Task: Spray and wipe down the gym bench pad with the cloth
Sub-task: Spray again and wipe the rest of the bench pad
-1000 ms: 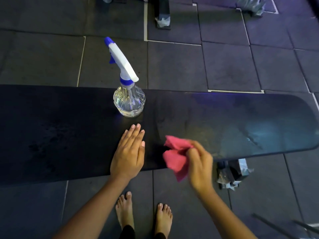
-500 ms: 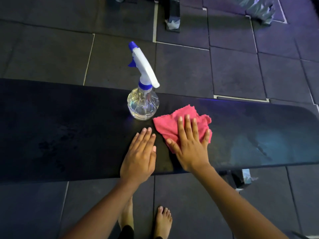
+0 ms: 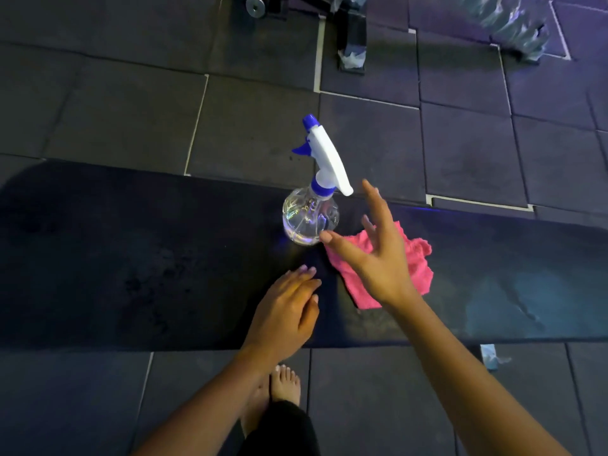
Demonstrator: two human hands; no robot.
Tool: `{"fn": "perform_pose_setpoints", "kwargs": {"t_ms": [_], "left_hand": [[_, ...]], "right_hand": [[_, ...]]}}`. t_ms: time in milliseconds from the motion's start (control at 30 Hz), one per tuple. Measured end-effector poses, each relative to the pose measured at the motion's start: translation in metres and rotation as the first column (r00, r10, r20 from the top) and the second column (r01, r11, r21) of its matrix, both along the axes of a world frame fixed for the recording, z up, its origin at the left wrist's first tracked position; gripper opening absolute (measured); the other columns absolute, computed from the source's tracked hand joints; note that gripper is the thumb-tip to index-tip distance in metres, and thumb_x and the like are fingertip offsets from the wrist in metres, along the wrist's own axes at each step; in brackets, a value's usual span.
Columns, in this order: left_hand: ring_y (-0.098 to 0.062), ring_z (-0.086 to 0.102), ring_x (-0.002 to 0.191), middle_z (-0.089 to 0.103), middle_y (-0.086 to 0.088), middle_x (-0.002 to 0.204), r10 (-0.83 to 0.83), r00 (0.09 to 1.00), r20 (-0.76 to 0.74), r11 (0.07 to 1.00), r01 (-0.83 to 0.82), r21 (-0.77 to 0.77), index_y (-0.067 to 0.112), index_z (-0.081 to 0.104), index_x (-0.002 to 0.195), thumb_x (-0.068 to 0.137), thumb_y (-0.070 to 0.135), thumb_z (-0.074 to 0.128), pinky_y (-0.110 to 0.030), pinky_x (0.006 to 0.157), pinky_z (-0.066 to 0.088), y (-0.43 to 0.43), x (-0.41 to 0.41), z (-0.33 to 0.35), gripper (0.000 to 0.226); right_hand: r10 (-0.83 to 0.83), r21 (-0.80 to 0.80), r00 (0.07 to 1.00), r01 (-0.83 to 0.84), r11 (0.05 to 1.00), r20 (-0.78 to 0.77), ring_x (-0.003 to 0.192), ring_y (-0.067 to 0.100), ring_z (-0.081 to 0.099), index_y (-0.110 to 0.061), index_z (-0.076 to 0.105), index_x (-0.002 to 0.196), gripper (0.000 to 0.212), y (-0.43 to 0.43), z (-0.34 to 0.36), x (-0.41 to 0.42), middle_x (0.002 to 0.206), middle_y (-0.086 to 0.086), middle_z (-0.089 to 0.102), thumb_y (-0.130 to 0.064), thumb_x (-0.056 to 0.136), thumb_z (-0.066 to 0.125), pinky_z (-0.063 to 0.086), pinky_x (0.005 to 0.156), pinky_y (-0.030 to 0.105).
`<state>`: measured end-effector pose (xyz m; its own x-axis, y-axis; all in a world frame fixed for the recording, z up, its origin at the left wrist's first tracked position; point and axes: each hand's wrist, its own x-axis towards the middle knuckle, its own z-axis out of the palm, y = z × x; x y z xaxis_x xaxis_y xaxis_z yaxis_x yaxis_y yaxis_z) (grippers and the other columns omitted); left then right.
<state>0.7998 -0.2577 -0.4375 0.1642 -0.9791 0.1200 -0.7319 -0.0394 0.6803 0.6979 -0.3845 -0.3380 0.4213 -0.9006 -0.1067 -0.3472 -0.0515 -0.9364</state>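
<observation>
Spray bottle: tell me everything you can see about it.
The spray bottle has a round, clear, plastic-looking body, a blue collar, and a white spray head with a blue nozzle tip and blue trigger. It stands on the pad near the far edge, nozzle pointing away from the person. The cloth lies just right of its base. The right hand, fingers spread, hovers beside it; whether the thumb touches it cannot be told.

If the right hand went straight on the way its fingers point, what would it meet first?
Probably the spray bottle: the open right hand, above the pink cloth, points at its neck and white top. Depth is unclear from this one view.
</observation>
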Motion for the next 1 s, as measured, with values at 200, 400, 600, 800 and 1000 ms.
{"fn": "perform_pose_setpoints", "kwargs": {"t_ms": [200, 400, 600, 800, 1000], "left_hand": [[-0.021, 0.057, 0.119, 0.062, -0.006, 0.128, 0.018, 0.976, 0.215, 0.997, -0.034, 0.074, 0.010, 0.068, 0.113, 0.087, 0.022, 0.046, -0.040, 0.105, 0.036, 0.012, 0.045, 0.009, 0.036], [-0.017, 0.021, 0.145, 0.028, 0.000, 0.156, -0.077, 0.946, 0.316, 0.954, -0.022, 0.299, 0.015, 0.040, 0.144, 0.095, 0.038, 0.036, -0.034, 0.117, 0.011, 0.010, 0.065, 0.011, 0.054], [-0.014, 0.001, 0.148, 0.007, 0.003, 0.161, -0.131, 0.933, 0.336, 0.927, -0.005, 0.376, 0.019, 0.019, 0.151, 0.096, 0.046, 0.029, -0.039, 0.117, 0.005, 0.018, 0.062, 0.010, 0.062], [-0.014, 0.009, 0.147, 0.018, 0.003, 0.159, -0.087, 0.956, 0.280, 0.932, -0.022, 0.363, 0.018, 0.033, 0.147, 0.095, 0.045, 0.028, -0.042, 0.120, 0.011, 0.010, 0.062, 0.017, 0.059], [-0.020, 0.018, 0.146, 0.023, 0.002, 0.158, -0.179, 0.919, 0.353, 0.927, 0.037, 0.373, 0.021, 0.036, 0.146, 0.095, 0.041, 0.033, -0.048, 0.116, 0.023, 0.011, 0.079, 0.010, 0.055]], "right_hand": [[0.040, -0.081, 0.983, -0.026, 0.996, 0.178, 0.099, -0.001, 0.061, -0.001, 0.053, 0.130, 0.069, -0.046, 0.002, 0.050, 0.113, -0.005, 0.062, -0.002, 0.068, 0.083, 0.051, 0.083, 0.022], [0.196, -0.229, 0.973, -0.166, 0.959, 0.118, 0.080, -0.003, 0.055, -0.006, 0.048, 0.132, 0.064, -0.055, -0.004, 0.069, 0.119, 0.006, 0.062, -0.012, 0.070, 0.062, 0.045, 0.074, 0.021], [0.133, -0.225, 0.984, -0.104, 0.969, 0.115, 0.086, 0.016, 0.052, -0.057, 0.051, 0.109, 0.065, -0.029, 0.007, 0.055, 0.102, -0.025, 0.050, -0.013, 0.062, 0.057, 0.042, 0.077, 0.027], [-0.072, 0.307, 0.996, 0.051, 0.950, 0.058, 0.052, 0.008, 0.048, -0.017, 0.064, 0.076, 0.027, 0.009, 0.032, 0.027, 0.058, -0.010, 0.055, -0.001, 0.056, 0.055, 0.041, 0.051, 0.021], [-0.092, 0.468, 0.915, 0.284, 0.837, -0.392, 0.049, 0.019, 0.041, -0.009, 0.059, 0.053, 0.014, 0.030, -0.009, 0.036, 0.046, -0.001, 0.049, -0.012, 0.039, 0.055, 0.035, 0.050, 0.031]]}}
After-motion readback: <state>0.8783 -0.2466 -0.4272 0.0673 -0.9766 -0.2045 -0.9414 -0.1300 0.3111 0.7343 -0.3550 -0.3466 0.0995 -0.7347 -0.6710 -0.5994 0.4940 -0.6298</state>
